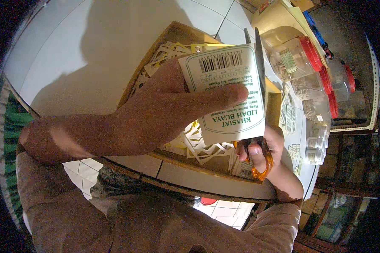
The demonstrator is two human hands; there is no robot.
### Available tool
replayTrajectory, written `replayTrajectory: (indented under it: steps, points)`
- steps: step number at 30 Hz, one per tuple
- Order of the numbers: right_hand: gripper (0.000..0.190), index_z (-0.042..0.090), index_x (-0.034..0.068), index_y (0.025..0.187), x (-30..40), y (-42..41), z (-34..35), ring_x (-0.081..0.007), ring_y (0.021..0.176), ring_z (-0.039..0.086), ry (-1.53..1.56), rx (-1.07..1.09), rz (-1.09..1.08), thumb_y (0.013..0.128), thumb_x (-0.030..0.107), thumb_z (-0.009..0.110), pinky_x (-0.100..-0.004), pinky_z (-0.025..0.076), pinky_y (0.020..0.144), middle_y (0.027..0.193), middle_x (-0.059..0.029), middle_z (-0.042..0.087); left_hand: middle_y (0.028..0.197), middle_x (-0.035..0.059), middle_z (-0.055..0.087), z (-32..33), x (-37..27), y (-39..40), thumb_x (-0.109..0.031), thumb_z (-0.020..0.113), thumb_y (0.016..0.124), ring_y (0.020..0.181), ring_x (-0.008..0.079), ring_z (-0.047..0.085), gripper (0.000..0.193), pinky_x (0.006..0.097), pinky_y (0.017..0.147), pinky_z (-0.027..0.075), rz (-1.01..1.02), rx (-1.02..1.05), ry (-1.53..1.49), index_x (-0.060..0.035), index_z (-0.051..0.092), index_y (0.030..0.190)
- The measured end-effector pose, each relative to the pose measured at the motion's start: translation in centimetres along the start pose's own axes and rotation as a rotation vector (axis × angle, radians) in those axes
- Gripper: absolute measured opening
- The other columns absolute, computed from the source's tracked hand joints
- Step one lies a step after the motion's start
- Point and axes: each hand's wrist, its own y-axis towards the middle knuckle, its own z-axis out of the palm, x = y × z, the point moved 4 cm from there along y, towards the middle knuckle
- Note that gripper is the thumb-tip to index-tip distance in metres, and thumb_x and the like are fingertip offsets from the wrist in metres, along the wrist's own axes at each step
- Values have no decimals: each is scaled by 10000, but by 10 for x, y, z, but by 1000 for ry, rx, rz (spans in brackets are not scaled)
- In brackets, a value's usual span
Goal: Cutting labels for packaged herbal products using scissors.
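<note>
A white paper label point(221, 129) with a green printed border, writing and a barcode is pinched in my left hand point(190, 98), thumb across its front. My right hand point(269, 145) grips a pair of scissors point(260, 63) by the orange handles. Their dark blades run along the label's right edge, tips pointing away from me and a little apart. Beneath both hands lies a shallow cardboard box point(174, 30), holding many cut paper offcuts point(205, 136) with white and yellow strips. Part of the left fingers is hidden behind the label.
Clear plastic jars with red lids point(310, 53) stand at the right, with small white containers point(316, 142) nearer me. Loose labels point(288, 110) lie between box and jars. White tiles cover the table point(114, 63), whose rounded edge point(177, 186) runs before my body.
</note>
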Motion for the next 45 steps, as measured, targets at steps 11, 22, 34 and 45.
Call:
replayTrajectory:
  steps: [11,22,34,45]
  points:
    - [206,546,-25,884,1,1,-3,-108,608,516,-36,-10,22,755,132,578,-223,417,572,703,-53,559,907,61,572,2,-3,1,-93,582,760,798,171,581,322,303,679,500,92,21,-37,-59,440,1047]
    - [329,489,-48,1034,-2,-3,-1,-123,755,538,24,3,0,746,86,574,-240,419,695,831,-84,575,831,46,589,5,1,-2,-163,579,773,750,132,566,231,276,662,474,55,25,17,-23,515,947]
    - [376,480,-44,1045,4,4,-1,-111,629,535,-154,-20,-250,704,101,543,-235,422,597,739,-76,571,903,54,582,13,1,-11,-136,626,734,825,161,566,310,305,736,473,-85,52,-38,-32,503,998]
    - [382,483,-49,1045,4,4,-1,-132,599,539,-156,15,-156,700,96,556,-249,435,593,710,-91,567,941,60,573,10,5,-10,-115,593,758,859,169,560,296,313,756,465,-104,59,-3,-30,490,1022]
